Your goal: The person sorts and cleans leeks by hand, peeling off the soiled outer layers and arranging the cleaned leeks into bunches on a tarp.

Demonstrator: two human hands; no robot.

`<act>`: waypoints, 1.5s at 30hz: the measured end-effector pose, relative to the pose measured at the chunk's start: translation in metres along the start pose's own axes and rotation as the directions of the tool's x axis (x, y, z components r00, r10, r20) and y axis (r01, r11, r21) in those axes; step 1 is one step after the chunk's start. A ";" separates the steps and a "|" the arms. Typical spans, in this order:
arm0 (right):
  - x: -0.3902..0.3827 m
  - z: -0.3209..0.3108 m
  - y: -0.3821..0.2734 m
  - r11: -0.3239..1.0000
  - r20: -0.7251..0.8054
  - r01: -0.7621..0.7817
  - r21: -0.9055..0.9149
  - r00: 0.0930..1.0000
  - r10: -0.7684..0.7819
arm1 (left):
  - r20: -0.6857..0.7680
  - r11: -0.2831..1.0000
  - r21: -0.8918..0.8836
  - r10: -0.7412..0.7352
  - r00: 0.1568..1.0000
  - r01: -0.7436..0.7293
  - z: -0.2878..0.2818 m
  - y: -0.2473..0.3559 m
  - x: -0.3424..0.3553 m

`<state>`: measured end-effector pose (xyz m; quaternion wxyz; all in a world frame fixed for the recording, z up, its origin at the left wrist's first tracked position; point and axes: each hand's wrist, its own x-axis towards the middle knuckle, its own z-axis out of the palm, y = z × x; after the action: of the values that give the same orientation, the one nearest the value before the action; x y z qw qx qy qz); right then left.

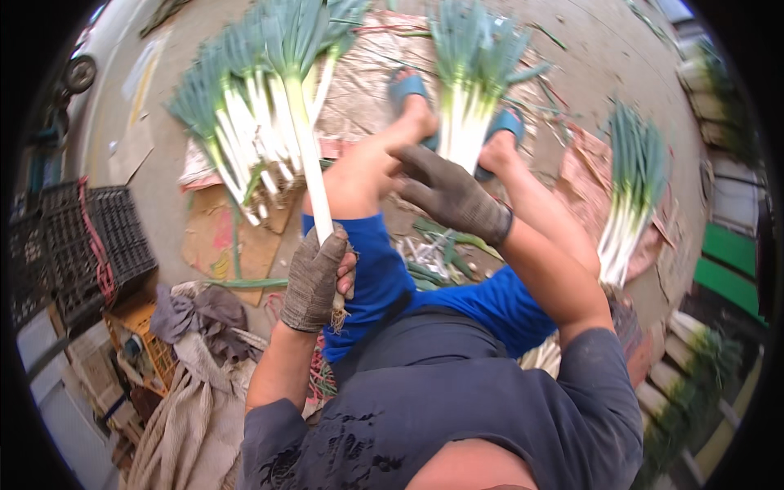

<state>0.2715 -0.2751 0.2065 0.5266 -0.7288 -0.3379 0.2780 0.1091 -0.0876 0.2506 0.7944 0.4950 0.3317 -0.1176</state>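
My left hand [318, 278], in a worn brown-grey glove, grips a single leek [310, 163] near its roots; its white stalk rises to pale green and blue-green leaves. My right hand [447, 198], gloved too, is raised to the right of that leek with fingers apart and slightly blurred, holding nothing. Behind it a pile of leeks [474, 98] lies between my sandalled feet. Another pile of leeks [245, 122] with roots lies at upper left, and a third bunch [627, 204] lies at right. Cut leaf scraps [441, 253] lie on the ground between my legs.
Black plastic crates [122, 237] and a yellow crate [143, 343] stand at left beside crumpled cloths [192, 392]. Cardboard [212, 245] and sacking [384, 45] cover parts of the floor. Stacked leek bundles [670, 367] and green panels [727, 245] line the right edge.
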 end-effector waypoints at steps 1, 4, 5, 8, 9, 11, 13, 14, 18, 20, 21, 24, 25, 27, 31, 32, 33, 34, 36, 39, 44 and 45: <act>0.008 -0.008 -0.002 0.999 -0.031 -0.010 0.052 0.999 0.012 | 0.058 0.999 0.032 0.014 0.998 -0.016 0.023 -0.001 0.004; 0.028 -0.058 -0.018 0.984 -0.135 -0.104 0.144 0.983 0.124 | 0.252 0.980 0.164 0.071 0.965 -0.115 0.093 0.003 0.038; 0.035 -0.076 -0.025 0.979 -0.176 -0.144 0.143 0.970 0.168 | 0.232 0.930 0.321 0.107 0.967 -0.180 0.112 0.003 0.058; 0.038 -0.127 0.001 0.985 -0.388 -0.115 0.132 0.908 0.158 | 0.236 0.717 0.568 0.329 0.915 -0.404 0.145 -0.037 0.124; 0.039 -0.144 0.023 0.974 -0.455 -0.154 0.166 0.864 0.215 | 0.226 0.613 0.680 0.347 0.910 -0.403 0.154 -0.064 0.147; 0.037 -0.172 0.083 0.975 -0.487 -0.157 0.158 0.847 0.215 | 0.121 0.555 0.797 0.238 0.964 -0.237 0.174 -0.098 0.172; 0.036 -0.190 0.156 0.958 -0.486 -0.273 0.086 0.828 0.280 | 0.088 0.583 0.794 0.175 0.981 -0.175 0.179 -0.146 0.200; 0.034 -0.191 0.187 0.942 -0.485 -0.331 0.050 0.817 0.313 | 0.071 0.594 0.792 0.140 0.988 -0.141 0.174 -0.179 0.216; 0.039 -0.156 0.304 0.823 -0.501 -0.565 -0.058 0.729 0.466 | 0.090 0.518 0.817 0.323 0.942 -0.255 0.147 -0.294 0.273; 0.047 -0.122 0.337 0.745 -0.490 -0.636 -0.203 0.725 0.485 | 0.049 0.633 0.771 0.045 0.998 -0.066 0.117 -0.345 0.298; 0.050 -0.110 0.345 0.660 -0.466 -0.718 -0.223 0.673 0.575 | -0.011 0.701 0.713 -0.022 1.000 0.023 0.111 -0.361 0.303; 0.059 -0.089 0.346 0.663 -0.447 -0.694 -0.282 0.706 0.549 | -0.162 0.815 0.551 -0.106 0.981 0.179 0.098 -0.397 0.312; 0.059 -0.087 0.348 0.654 -0.452 -0.704 -0.278 0.696 0.557 | -0.212 0.829 0.520 -0.109 0.971 0.207 0.099 -0.408 0.312; 0.055 -0.091 0.358 0.624 -0.479 -0.737 -0.261 0.660 0.580 | -0.290 0.848 0.461 -0.134 0.948 0.261 0.115 -0.387 0.305; 0.057 -0.087 0.366 0.620 -0.567 -0.700 -0.354 0.688 0.454 | -0.384 0.936 0.213 -0.183 0.905 0.280 0.121 -0.358 0.305; 0.058 -0.089 0.371 0.602 -0.548 -0.679 -0.420 0.719 0.428 | -0.344 0.909 0.290 -0.192 0.919 0.298 0.123 -0.352 0.305; 0.055 -0.094 0.377 0.592 -0.531 -0.627 -0.507 0.768 0.358 | -0.302 0.858 0.418 -0.181 0.936 0.300 0.121 -0.343 0.309; 0.040 -0.099 0.391 0.626 -0.578 -0.554 -0.549 0.792 0.194 | -0.186 0.675 0.703 -0.128 0.974 0.223 0.123 -0.335 0.312; 0.070 -0.086 0.309 0.697 -0.359 -0.701 -0.154 0.697 0.621 | -0.063 0.236 0.968 -0.113 0.992 0.088 0.110 -0.326 0.302; 0.028 -0.120 0.343 0.730 -0.496 -0.573 -0.373 0.788 0.365 | -0.408 0.611 0.544 -0.406 0.817 0.575 0.151 -0.250 0.256; 0.010 -0.145 0.274 0.741 -0.413 -0.514 -0.431 0.843 0.345 | 0.079 0.889 0.412 0.183 0.980 -0.199 0.160 -0.096 0.161; -0.006 -0.154 0.284 0.771 -0.429 -0.498 -0.396 0.843 0.324 | 0.150 0.806 0.374 0.436 0.887 -0.459 0.139 -0.065 0.151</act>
<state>0.4423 -0.4307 -0.0201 0.2976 -0.9312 -0.1319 0.1638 0.2459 -0.2175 0.1478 0.6906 0.7071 0.1519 -0.0064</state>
